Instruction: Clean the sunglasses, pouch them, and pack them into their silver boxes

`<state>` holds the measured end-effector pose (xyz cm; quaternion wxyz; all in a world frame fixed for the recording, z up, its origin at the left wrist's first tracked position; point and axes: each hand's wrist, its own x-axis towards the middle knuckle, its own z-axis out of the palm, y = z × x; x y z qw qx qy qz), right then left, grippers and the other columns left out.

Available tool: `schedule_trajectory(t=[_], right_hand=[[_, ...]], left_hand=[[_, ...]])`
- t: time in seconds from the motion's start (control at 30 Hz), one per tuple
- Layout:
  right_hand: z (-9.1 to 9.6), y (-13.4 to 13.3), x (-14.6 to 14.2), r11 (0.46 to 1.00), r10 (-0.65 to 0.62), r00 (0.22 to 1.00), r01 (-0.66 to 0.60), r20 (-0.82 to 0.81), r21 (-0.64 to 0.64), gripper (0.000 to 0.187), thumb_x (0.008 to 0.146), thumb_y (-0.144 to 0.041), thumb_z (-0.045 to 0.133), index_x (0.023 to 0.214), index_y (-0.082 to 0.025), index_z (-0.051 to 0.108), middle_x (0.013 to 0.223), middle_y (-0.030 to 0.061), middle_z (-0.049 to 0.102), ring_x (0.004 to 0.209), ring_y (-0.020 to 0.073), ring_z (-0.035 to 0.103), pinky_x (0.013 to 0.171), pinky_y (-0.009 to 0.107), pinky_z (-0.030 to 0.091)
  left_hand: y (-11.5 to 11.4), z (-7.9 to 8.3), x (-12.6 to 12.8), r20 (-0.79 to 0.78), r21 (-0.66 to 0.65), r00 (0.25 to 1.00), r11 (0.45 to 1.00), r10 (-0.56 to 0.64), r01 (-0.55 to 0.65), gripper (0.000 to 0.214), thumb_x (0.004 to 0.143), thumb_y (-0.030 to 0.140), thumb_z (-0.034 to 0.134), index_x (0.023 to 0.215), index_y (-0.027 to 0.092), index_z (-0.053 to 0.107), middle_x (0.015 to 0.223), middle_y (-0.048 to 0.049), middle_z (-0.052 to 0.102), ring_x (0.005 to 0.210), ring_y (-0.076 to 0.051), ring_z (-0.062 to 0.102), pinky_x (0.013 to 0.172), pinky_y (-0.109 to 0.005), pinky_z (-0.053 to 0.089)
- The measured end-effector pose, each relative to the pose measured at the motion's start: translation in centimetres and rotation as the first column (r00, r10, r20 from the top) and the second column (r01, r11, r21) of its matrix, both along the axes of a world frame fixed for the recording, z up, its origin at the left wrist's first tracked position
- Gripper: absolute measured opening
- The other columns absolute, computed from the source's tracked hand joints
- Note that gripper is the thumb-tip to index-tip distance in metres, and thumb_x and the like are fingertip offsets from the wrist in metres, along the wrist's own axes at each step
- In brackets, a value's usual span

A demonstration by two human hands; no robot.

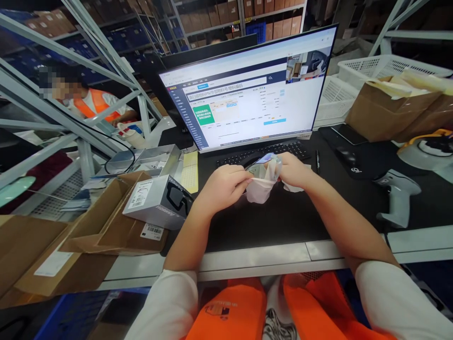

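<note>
In front of the monitor, both my hands are closed on a soft white cloth pouch (261,190). My left hand (228,185) pinches its left edge between thumb and fingers. My right hand (292,170) grips it on the right, with its fingertips partly hidden. A shiny, bluish, lens-like piece (266,158) shows at the top of the pouch, and a dark edge runs left from it. Whether it is a pair of glasses I cannot tell for sure. To the left, a grey-white box (155,203) with a picture of dark glasses rests tilted on an open cardboard box (106,231).
Behind my hands stand a keyboard (293,150) and a lit monitor (244,104). On the right are a pen (317,161), a mouse (346,157), a barcode scanner (398,196) and a brown paper bag (378,111). A co-worker (97,104) in an orange vest sits beyond the metal frame.
</note>
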<state>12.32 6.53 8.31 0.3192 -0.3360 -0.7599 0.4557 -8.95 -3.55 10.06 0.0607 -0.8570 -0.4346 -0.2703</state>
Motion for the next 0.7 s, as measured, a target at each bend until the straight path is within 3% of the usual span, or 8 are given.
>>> schedule_trajectory(t=[0.17,0.3,0.47,0.7], right_hand=[[-1.6,-0.1,-1.7,0.993,0.06,0.99,-0.047,-0.126,0.107,0.03,0.08,-0.037,0.053,0.058,-0.018,0.048,0.061,-0.001,0.047,0.064,0.0124,0.041,0.061,0.027,0.031],[-1.9,-0.3,-2.3,0.998,0.061,0.985,-0.062,-0.163,-0.001,0.03,0.078,-0.041,0.053,0.058,-0.018,0.049,0.062,-0.0013,0.047,0.063,0.0119,0.039,0.06,0.026,0.032],[-0.7,-0.3,-1.2,0.978,0.143,0.982,-0.158,-0.122,-0.132,0.034,0.078,-0.04,0.057,0.055,-0.02,0.043,0.053,-0.0038,0.038,0.054,0.0093,0.032,0.052,0.025,0.024],[0.8,-0.3,0.8,0.916,0.315,0.947,-0.286,0.061,-0.281,0.032,0.082,-0.035,0.06,0.058,-0.019,0.049,0.051,-0.0032,0.041,0.047,0.0084,0.032,0.047,0.026,0.022]], left_hand=[[-0.5,0.5,-0.8,0.041,0.003,0.999,1.0,-0.003,0.003,0.023,0.101,0.028,0.054,0.096,0.019,0.074,0.08,-0.004,0.069,0.075,-0.017,0.062,0.07,-0.03,0.045],[-0.4,0.6,-1.5,0.057,0.001,0.998,1.0,0.006,-0.006,0.022,0.1,0.03,0.057,0.094,0.019,0.075,0.079,-0.0036,0.069,0.075,-0.016,0.063,0.069,-0.03,0.045],[-0.7,0.9,-1.4,0.071,-0.034,0.997,0.999,-0.014,0.016,0.024,0.101,0.031,0.054,0.094,0.019,0.074,0.08,-0.0042,0.069,0.075,-0.016,0.062,0.07,-0.03,0.045],[-1.4,1.4,-1.2,0.117,-0.112,0.993,0.993,-0.019,0.032,0.027,0.1,0.035,0.054,0.082,0.019,0.066,0.075,-0.0033,0.065,0.071,-0.016,0.057,0.07,-0.032,0.043]])
